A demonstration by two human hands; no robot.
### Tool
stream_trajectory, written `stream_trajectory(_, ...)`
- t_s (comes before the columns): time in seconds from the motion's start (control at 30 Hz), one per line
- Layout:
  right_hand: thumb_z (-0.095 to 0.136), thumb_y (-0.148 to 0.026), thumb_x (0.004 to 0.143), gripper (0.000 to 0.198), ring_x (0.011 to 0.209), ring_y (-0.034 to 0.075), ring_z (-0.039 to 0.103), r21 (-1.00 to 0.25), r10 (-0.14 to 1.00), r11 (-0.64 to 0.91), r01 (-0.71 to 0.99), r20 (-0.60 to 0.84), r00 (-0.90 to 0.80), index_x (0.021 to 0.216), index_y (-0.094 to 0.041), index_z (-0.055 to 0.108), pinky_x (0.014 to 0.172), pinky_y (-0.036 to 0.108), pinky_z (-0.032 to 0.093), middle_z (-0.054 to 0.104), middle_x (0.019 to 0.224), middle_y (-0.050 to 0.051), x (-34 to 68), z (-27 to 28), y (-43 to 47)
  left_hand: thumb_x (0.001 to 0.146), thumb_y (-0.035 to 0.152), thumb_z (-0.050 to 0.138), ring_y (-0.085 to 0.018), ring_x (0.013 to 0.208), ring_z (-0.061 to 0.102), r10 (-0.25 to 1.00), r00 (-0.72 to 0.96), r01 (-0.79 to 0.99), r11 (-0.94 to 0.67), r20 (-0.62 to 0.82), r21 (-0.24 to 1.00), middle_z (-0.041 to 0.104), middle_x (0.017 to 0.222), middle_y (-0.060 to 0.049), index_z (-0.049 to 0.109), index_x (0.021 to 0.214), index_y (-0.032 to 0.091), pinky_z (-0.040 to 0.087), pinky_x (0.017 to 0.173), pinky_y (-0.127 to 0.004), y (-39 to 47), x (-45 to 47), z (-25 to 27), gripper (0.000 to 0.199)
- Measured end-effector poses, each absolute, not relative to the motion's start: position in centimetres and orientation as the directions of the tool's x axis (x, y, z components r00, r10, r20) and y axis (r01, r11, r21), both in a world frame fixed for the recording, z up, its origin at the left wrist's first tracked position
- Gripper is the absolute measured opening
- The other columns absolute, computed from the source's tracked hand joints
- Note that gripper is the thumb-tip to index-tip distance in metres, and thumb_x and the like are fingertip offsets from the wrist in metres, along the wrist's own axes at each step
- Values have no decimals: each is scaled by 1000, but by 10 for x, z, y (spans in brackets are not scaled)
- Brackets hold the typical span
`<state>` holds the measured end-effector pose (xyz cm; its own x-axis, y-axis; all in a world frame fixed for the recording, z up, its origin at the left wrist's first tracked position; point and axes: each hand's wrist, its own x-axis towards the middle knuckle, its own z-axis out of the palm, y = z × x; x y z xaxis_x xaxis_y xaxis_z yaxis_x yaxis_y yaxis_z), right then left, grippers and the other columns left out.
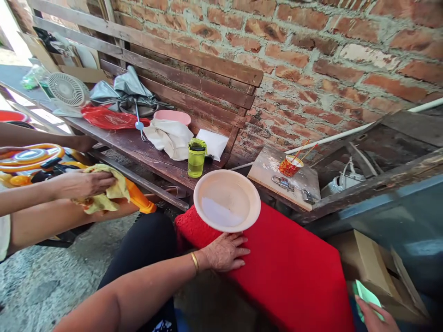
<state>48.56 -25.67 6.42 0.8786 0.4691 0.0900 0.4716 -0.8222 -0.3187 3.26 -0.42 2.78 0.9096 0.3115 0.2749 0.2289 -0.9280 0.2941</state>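
Your left hand [226, 251] lies flat, fingers spread, palm down on the red cloth [294, 272], holding nothing; a gold bangle [194, 262] sits at the wrist. Just beyond the fingertips a pale plate [226, 199] rests on the near end of the cloth, its rim almost touching your fingers. Your right hand [375, 316] shows only at the bottom right corner, closed on a green cloth [367, 295]; most of the hand is cut off by the frame edge. Beside it, a cardboard box [370, 263]. At left, another person's hand [85, 183] presses a yellow rag [104, 193] against an orange toy [136, 196]. The wooden table [138, 147] along the brick wall [311, 60] carries a green bottle [196, 158], a white bag [171, 137], a pink bowl [172, 116], a red bag [105, 118] and a small fan [67, 89]. On a board [270, 170] past the plate stand a patterned cup [290, 166] with sticks in it and a padlock [283, 183].
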Motion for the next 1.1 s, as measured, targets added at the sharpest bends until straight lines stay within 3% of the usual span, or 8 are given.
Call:
stream_trajectory(0.1, 53, -76, 68, 59, 75, 36, 64, -539, 467, -738, 407, 27, 884, 96, -26, 69, 70, 51, 52, 68, 83, 16, 424, 62, -224, 100, 49, 43, -24, 138, 45, 322, 901, 230, -923, 289, 310, 59, 141, -5, 64, 127, 28, 27, 118, -42, -3, 31, 26, 40)
stream_trajectory(0.2, 55, -76, 67, 65, 87, 31, 63, -629, 707, -510, 587, 82, 703, 101, -22, 68, 81, 44, 52, 65, 87, 9, 346, 53, -186, 101, 45, 44, -22, 137, 46, 338, 893, 238, -915, 298, 326, 61, 139, -3, 65, 127, 28, 26, 119, -41, -1, 31, 23, 37)
stream_trajectory(0.33, 51, -62, 79, 47, 86, 26, 62, -527, 913, -246, 813, 154, 376, 103, -26, 70, 80, 39, 50, 60, 91, 7, 290, 39, -167, 100, 40, 45, -21, 136, 48, 371, 884, 271, -902, 285, 335, 61, 139, -1, 64, 128, 29, 29, 119, -40, -1, 30, 21, 35)
stream_trajectory(0.43, 49, -61, 77, 47, 83, 27, 63, -446, 874, -380, 810, 115, 473, 104, -28, 70, 78, 40, 50, 60, 92, 6, 321, 40, -184, 100, 37, 45, -20, 136, 48, 381, 882, 280, -897, 278, 342, 61, 139, -1, 64, 128, 30, 29, 119, -41, 0, 30, 22, 34)
stream_trajectory(0.57, 51, -68, 69, 57, 84, 31, 65, -427, 657, -699, 574, -66, 751, 105, -28, 67, 82, 45, 51, 61, 81, 6, 407, 48, -239, 99, 33, 48, -21, 136, 48, 393, 881, 290, -888, 263, 356, 62, 138, -1, 65, 126, 30, 30, 119, -43, 0, 31, 25, 33)
stream_trajectory(0.7, 46, -76, 71, 67, 77, 34, 65, -399, 518, -797, 454, -65, 853, 109, -25, 66, 81, 50, 50, 56, 71, 7, 438, 55, -277, 99, 31, 48, -21, 136, 48, 404, 877, 300, -882, 258, 363, 62, 137, -1, 66, 125, 29, 31, 118, -43, -1, 32, 28, 32)
stream_trajectory(0.97, 56, -55, 66, 40, 88, 25, 64, -622, 890, -306, 721, 81, 448, 93, -28, 67, 81, 35, 50, 64, 92, 3, 308, 57, -212, 96, 28, 50, -21, 135, 50, 410, 868, 322, -894, 279, 313, 64, 136, -2, 67, 122, 28, 34, 117, -43, 0, 33, 22, 31)
stream_trajectory(1.1, 61, -42, 56, 22, 71, 21, 62, -584, 894, -393, 711, -61, 444, 73, -29, 62, 66, 31, 46, 64, 80, -1, 344, 56, -234, 95, 26, 52, -21, 134, 51, 401, 868, 325, -905, 294, 275, 65, 134, -2, 68, 121, 28, 38, 115, -43, 0, 33, 20, 31)
